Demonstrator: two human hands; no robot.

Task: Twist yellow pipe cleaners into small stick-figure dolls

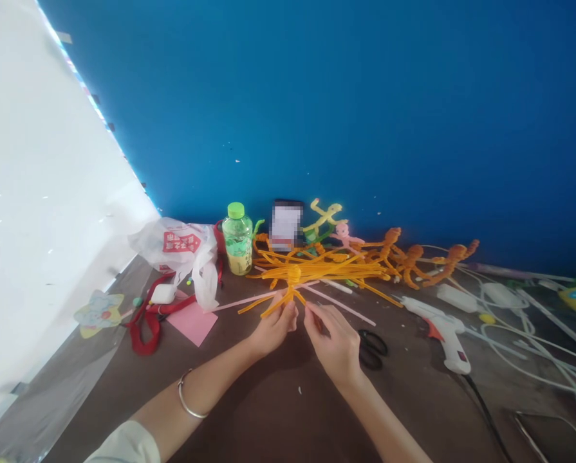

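Note:
Between my hands is a figure twisted from orange pipe cleaners [294, 276], with a round coiled head and several loose ends spreading out below it. My left hand [277, 323] is closed on its lower part, fingers and thumb pinched together. On the right side, my right hand [333, 337] pinches one of its orange ends. Just behind lies a pile of loose orange pipe cleaners [336, 269]. A pale pink pipe cleaner [350, 307] slants across the table beyond my right hand. Black-handled scissors [372, 349] lie beside that hand, partly hidden by it.
A glue gun [442, 331] and white cables [514, 331] lie at right. Finished orange figures [413, 260] sit at the back, near a phone [286, 225]. Leftward stand a green-capped bottle [238, 241], a plastic bag [176, 244], pink paper [194, 321] and a red strap [145, 334].

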